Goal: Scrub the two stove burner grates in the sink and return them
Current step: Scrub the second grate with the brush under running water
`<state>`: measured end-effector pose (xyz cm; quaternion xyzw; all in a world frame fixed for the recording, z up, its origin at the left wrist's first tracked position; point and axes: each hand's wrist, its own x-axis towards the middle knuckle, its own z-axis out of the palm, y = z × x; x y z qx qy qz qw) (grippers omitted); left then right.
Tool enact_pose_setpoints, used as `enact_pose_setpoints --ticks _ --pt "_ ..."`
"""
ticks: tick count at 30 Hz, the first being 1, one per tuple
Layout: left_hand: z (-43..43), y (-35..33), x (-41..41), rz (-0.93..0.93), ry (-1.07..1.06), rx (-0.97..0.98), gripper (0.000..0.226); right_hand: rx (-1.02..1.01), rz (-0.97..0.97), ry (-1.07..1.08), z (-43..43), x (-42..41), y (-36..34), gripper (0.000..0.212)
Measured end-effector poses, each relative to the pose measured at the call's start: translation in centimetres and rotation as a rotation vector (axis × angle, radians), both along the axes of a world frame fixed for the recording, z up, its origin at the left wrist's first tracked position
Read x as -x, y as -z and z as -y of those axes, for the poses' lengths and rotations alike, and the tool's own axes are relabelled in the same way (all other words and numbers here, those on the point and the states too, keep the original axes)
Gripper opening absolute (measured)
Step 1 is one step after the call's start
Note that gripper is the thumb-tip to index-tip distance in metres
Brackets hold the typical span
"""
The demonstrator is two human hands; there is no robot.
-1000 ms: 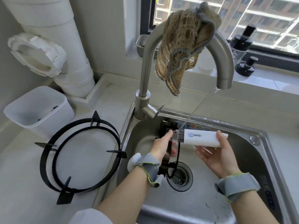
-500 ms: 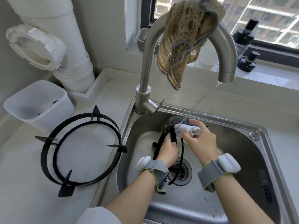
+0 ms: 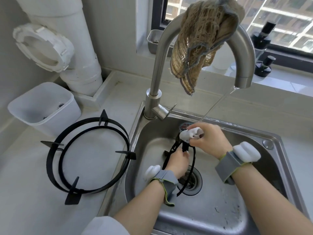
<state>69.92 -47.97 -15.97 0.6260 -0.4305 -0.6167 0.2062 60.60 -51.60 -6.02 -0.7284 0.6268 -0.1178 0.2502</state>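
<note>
While the left hand (image 3: 177, 162) grips the upright grate (image 3: 194, 156) over the sink (image 3: 220, 209) drain, near centre, the right hand (image 3: 208, 141) just beyond clasps a white brush (image 3: 189, 134) pressed to the grate's top edge. I judge this the scrubbing step, first grate. Second grate (image 3: 72, 196) lies flat on the counter (image 3: 25, 200), left of the sink. Faucet (image 3: 155, 78) runs thin, far side. Next: work round the ring, rinse, swap grates.

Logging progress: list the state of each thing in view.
Black round metal grate in the sink: tilted on edge, gripped by left hand.
Second black round grate: flat on the counter.
White plastic brush: gripped by right hand, at the sink grate's top.
Curved steel faucet: running.
Tan mesh cloth: draped over the faucet.
White plastic bin: open.
</note>
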Motion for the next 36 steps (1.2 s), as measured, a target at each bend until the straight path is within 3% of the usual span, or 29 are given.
enact_pose_setpoints --ticks 4,7,9,12,17,20,22,25,30,36 --pt "-0.5 -0.1 0.0 -0.011 -0.06 0.024 0.018 -0.037 -0.181 -0.2 0.9 -1.1 -0.9 0.038" --pt "-0.2 0.0 -0.8 -0.019 -0.075 0.04 0.024 -0.048 -0.269 -0.157 1.1 0.3 -1.4 0.033" --pt "-0.4 -0.3 -0.7 -0.025 -0.048 0.045 0.027 -0.04 -0.191 -0.091 0.7 0.4 -1.6 0.036" --pt "-1.1 -0.6 0.2 0.01 -0.021 0.073 0.027 -0.023 -0.14 -0.16 0.5 -1.9 -1.1 0.039" --pt "-0.9 -0.8 -0.4 -0.047 -0.027 0.037 0.019 -0.009 -0.372 -0.173 1.5 -4.4 -1.4 0.034" --pt "-1.0 -1.1 -0.3 -0.025 0.0 0.034 0.018 -0.144 -0.445 -0.385 2.0 -5.3 -2.3 0.028" --pt "-1.5 -1.1 0.1 0.058 0.035 0.029 0.029 -0.248 -0.529 -0.536 1.3 -6.6 -1.7 0.027" --pt "-1.8 -1.0 0.2 0.09 0.035 -0.034 0.036 -0.281 -0.619 -0.597 0.8 -7.4 0.3 0.031" --pt "-1.1 -0.4 -0.1 -0.119 -0.105 -0.045 0.032 -0.066 -0.409 -0.309 2.8 -4.4 -1.8 0.038" --pt "-0.6 -0.4 -0.2 -0.05 -0.035 0.049 0.02 -0.091 -0.078 0.019 0.1 1.5 -2.0 0.037"
